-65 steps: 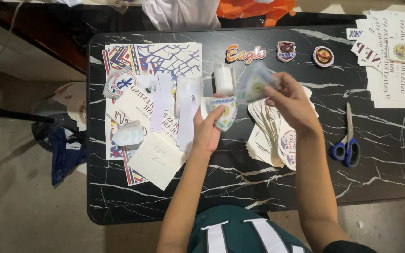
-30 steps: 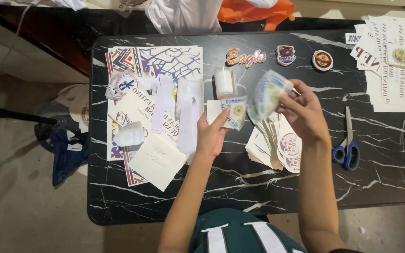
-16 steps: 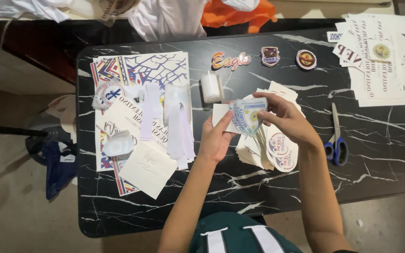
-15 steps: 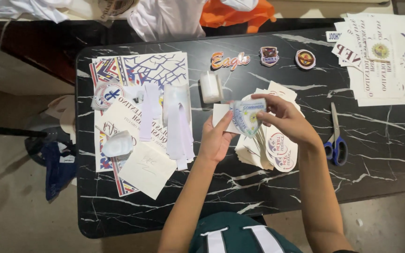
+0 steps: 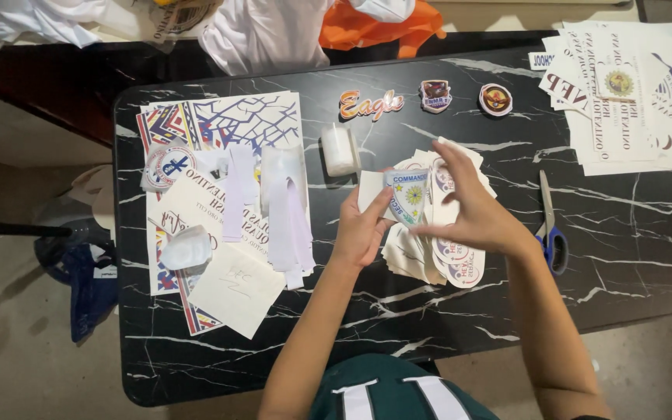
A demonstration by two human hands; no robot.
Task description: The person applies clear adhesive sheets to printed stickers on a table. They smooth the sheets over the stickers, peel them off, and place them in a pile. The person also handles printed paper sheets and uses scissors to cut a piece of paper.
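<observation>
Presently my left hand (image 5: pixel 361 233) and right hand (image 5: pixel 472 210) both pinch the shield-shaped sticker (image 5: pixel 407 196) (point downward) just above the sticker pile (image 5: pixel 429 253); blue-handled scissors (image 5: pixel 547 222) lie right of that pile on the worktop (image 5: pixel 647 257).

My right hand (image 5: pixel 472 214) covers most of the loose pile of cut-out stickers (image 5: pixel 418 253) at centre frame, so I cannot count them or see the designs beneath my palm. The shield-shaped sticker (image 5: pixel 407 194) is partly behind my left hand's (image 5: pixel 361 233) fingers. My scissors (image 5: pixel 550 225) have their handles partly tucked behind my right wrist. At the upper right, the stack of printed sheets (image 5: pixel 631 101) runs off the frame's top edge. The white and orange cloth (image 5: pixel 305 27) along the top is cut off too. My elbows leave the bottom edge.
</observation>
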